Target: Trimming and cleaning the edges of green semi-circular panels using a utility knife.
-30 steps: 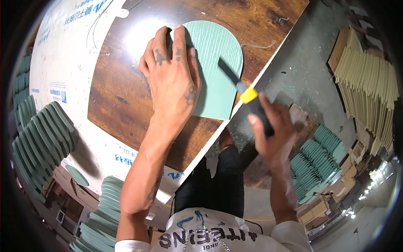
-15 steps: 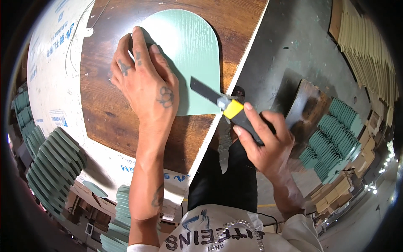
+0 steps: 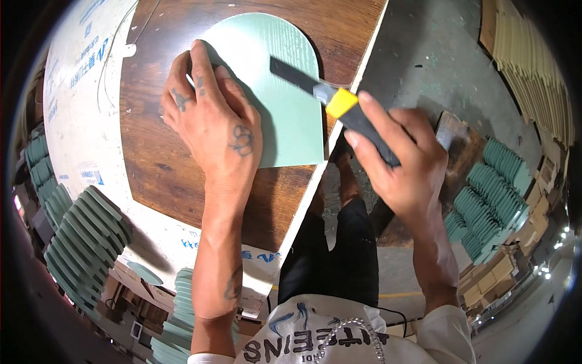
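Green arched panel [image 3: 280,91]: I see it flat on the brown board [image 3: 163,164], its straight end near the board's right edge. Left hand [image 3: 212,124]: fingers spread, pressing the panel's left side. Right hand [image 3: 403,161]: fist closed round a utility knife [image 3: 330,97], blade over the panel's right edge. Beyond that edge, bare grey floor [image 3: 418,48]. Stacked green panels [image 3: 85,239] crowd the lower left; more stacks [image 3: 491,194] at right.

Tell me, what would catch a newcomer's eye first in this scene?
First, the pale green arch-shaped panel lying flat on the brown wooden board at centre, with the left hand pressed on its left part. Next, the right hand grips a black and yellow utility knife whose dark blade lies over the panel's right side. Stacks of similar green pieces stand at lower left, and more on the floor at right.
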`<state>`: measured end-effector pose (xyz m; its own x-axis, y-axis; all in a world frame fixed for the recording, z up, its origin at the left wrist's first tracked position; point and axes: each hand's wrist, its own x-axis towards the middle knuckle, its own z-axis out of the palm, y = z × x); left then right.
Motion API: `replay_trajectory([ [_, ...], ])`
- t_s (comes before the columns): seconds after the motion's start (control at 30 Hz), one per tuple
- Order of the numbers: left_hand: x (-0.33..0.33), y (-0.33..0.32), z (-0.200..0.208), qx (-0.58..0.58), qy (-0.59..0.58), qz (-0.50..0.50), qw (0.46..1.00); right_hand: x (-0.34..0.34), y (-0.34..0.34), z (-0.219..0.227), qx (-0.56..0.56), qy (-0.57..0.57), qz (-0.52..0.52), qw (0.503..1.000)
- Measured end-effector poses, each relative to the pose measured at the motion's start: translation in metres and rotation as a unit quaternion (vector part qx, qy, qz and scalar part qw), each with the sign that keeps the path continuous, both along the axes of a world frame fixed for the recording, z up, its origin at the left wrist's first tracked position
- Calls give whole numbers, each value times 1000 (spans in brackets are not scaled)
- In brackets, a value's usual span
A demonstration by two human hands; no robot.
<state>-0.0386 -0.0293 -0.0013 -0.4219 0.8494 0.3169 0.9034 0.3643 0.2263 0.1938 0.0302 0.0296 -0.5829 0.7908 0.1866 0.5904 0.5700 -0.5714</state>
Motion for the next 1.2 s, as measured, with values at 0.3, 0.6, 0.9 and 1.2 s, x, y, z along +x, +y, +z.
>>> replay_trajectory([
  [0.3,1,0,-1,0,-12,0,1000,-4,6,2,-9,1,7,1000],
  [0.6,1,1,0,-6,-20,9,1000,-11,32,-9,64,19,38,997],
  [0.9,-2,-1,-4,5,-10,-7,1000,-14,62,-10,78,0,71,994],
  [1.2,-5,-2,1,-7,-8,-6,1000,-32,89,3,53,-35,98,993],
])
